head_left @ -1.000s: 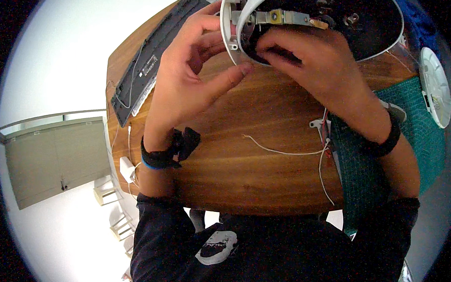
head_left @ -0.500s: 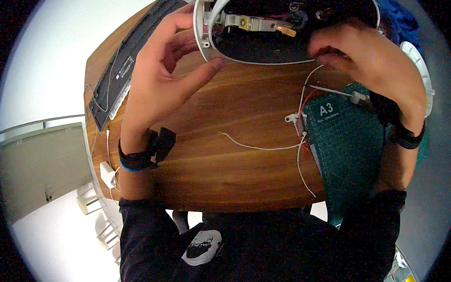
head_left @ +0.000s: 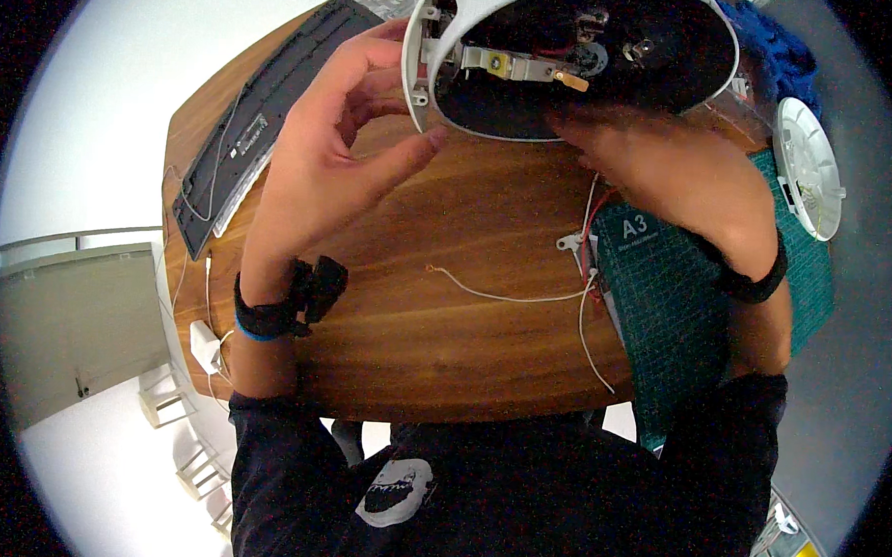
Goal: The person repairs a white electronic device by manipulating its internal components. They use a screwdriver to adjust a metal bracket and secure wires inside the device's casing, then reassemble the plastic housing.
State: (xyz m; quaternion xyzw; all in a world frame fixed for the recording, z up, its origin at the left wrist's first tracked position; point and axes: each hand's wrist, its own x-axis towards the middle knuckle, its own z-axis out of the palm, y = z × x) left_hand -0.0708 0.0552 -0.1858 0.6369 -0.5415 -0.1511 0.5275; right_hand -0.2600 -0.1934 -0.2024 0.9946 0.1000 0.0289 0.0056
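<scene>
A white oval housing (head_left: 569,140) with a dark inside stands at the far edge of view, its open side facing me. Inside it are a metal bracket (head_left: 517,67), a round motor-like part (head_left: 592,58) and a small copper-coloured tab (head_left: 572,81). My left hand (head_left: 343,128) holds the housing's left side, the thumb by the lower rim and the other fingers partly hidden behind it. My right hand (head_left: 666,163) reaches to the lower rim right of middle. Its fingertips are blurred and dark against the inside, so what they hold cannot be made out.
A green cutting mat (head_left: 681,287) lies at the right, a white round cover (head_left: 811,169) beyond it. Thin cables (head_left: 509,296) and a white bracket (head_left: 572,243) rest mid-table. At the left are a long dark panel (head_left: 240,124) and a white plug adapter (head_left: 204,347).
My right hand has moved left along the lower rim. The housing sits slightly lower in view, the left hand still on it. A thin metal rod on the mat is now hidden behind my right arm.
</scene>
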